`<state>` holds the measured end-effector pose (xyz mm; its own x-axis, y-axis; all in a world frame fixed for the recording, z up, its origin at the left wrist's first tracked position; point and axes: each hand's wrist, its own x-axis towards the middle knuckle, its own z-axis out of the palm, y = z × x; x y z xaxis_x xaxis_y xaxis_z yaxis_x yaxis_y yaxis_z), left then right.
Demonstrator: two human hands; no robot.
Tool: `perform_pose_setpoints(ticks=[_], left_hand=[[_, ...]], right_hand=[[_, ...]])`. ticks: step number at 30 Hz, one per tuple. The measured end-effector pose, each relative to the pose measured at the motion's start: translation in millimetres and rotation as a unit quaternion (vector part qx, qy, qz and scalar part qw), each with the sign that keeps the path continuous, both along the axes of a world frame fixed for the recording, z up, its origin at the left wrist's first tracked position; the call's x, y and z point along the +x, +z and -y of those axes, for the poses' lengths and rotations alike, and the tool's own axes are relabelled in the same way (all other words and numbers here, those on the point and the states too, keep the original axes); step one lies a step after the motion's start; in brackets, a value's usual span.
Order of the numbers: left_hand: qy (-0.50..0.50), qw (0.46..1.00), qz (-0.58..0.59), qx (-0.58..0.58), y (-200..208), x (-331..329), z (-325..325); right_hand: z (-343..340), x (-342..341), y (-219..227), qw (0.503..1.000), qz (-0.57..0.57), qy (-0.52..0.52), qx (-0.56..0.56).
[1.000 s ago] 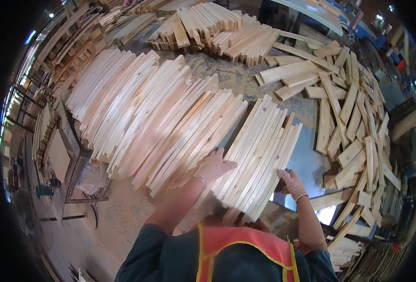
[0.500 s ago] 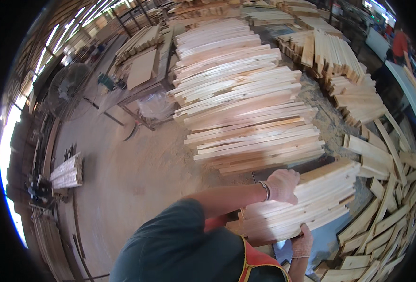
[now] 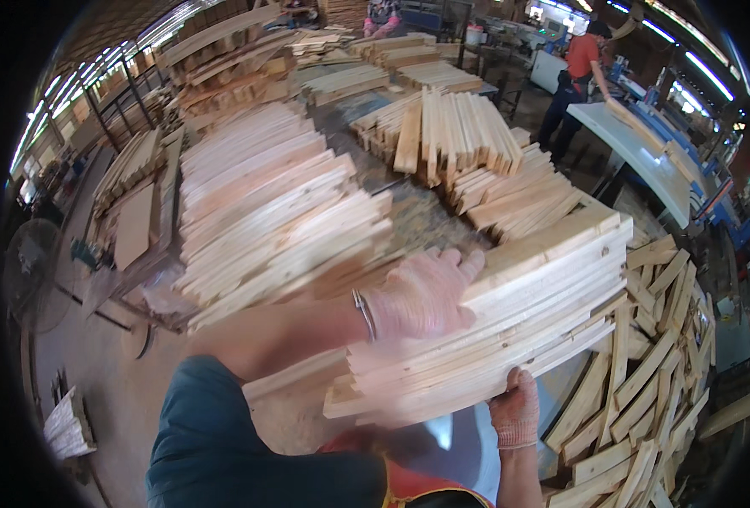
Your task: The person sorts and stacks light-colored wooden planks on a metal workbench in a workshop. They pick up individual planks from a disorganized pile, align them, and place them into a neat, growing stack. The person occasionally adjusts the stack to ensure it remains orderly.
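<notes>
A bundle of pale wooden strips (image 3: 532, 309) is squeezed between my two gloved hands, tilted up towards the right. My left hand (image 3: 426, 295), with a metal band on its wrist, presses on the far side of the bundle, fingers spread over the top strip. My right hand (image 3: 514, 408) grips the near side from below, thumb up against the lowest strips. Some strip ends at the left stick out unevenly and are blurred. Just beyond my left arm lies a long row of similar strips (image 3: 261, 190).
Loose offcuts (image 3: 637, 389) lie in a jumbled heap at the right. More stacked strips (image 3: 464, 131) stand on the far side. A person in a red shirt (image 3: 580, 63) works at a white table (image 3: 625, 140) at the far right. A fan (image 3: 35, 262) stands at the left.
My view has swung to the right, so the row of strips now sits further left. Held between both hands, the bundle has lifted and come nearer, away from the row.
</notes>
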<state>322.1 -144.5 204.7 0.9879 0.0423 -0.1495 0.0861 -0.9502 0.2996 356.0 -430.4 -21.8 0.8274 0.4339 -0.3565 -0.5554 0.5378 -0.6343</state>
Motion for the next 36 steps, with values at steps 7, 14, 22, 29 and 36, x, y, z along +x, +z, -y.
perform_pose_setpoints(ticks=[7, 14, 22, 29, 36], left_hand=[[-0.027, 0.967, 0.151, -0.202, 24, 225, -170], [0.007, 0.890, 0.159, -0.428, -3, 474, -372], [0.081, 0.990, 0.100, -0.051, -135, 540, -420], [0.122, 0.955, 0.025, -0.269, -92, 419, -406], [0.123, 0.970, 0.145, -0.152, -61, 160, -359]], right_hand=[[-126, 215, 160, 0.980, 0.152, 0.033, -0.122], [-304, 416, 191, 0.916, 0.359, 0.071, -0.163], [-361, 480, 76, 0.889, 0.389, 0.123, -0.205], [-287, 383, 42, 0.908, 0.334, 0.092, -0.234], [-126, 228, -3, 0.934, 0.198, 0.084, -0.285]])
